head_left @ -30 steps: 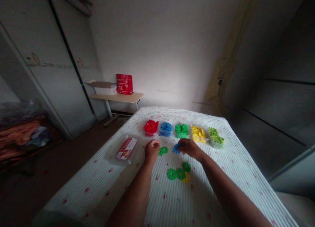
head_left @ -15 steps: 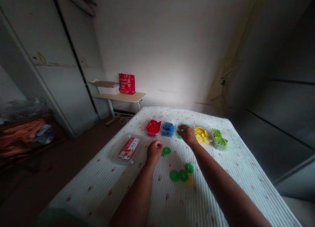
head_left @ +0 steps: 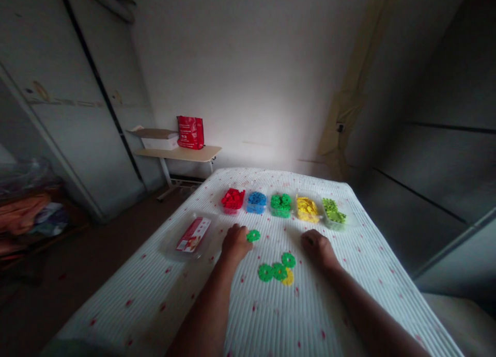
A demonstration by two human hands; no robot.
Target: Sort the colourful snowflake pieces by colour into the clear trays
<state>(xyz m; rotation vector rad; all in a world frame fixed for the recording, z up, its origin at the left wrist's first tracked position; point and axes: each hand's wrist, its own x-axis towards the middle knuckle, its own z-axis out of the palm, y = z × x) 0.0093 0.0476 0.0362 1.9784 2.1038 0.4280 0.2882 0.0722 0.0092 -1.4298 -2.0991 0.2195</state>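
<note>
My left hand (head_left: 236, 242) is closed at the edge of a green interlocking disc (head_left: 253, 235), its fingertips gripping the disc's left side just above the tablecloth. To the right, my right hand (head_left: 318, 247) is curled low over the cloth; whatever its fingers hold, if anything, is hidden. Between my forearms lies a joined group: a left green disc (head_left: 265, 273), a middle green disc (head_left: 279, 271), an upper green disc (head_left: 288, 260) and a yellow disc (head_left: 287, 277). Beyond my hands stands a clear tub of green discs (head_left: 281, 205).
In the same row are tubs of red pieces (head_left: 233, 200), blue discs (head_left: 256, 202), yellow discs (head_left: 307, 209) and light green pieces (head_left: 334, 213). A labelled clear plastic lid or box (head_left: 194, 235) lies left. Behind, a side table (head_left: 194, 153) bears a red bag (head_left: 190, 132).
My right hand has come back from the green tub towards me and lies lower on the cloth. My left hand has turned over and closed on the loose green disc. The view has shifted slightly.
</note>
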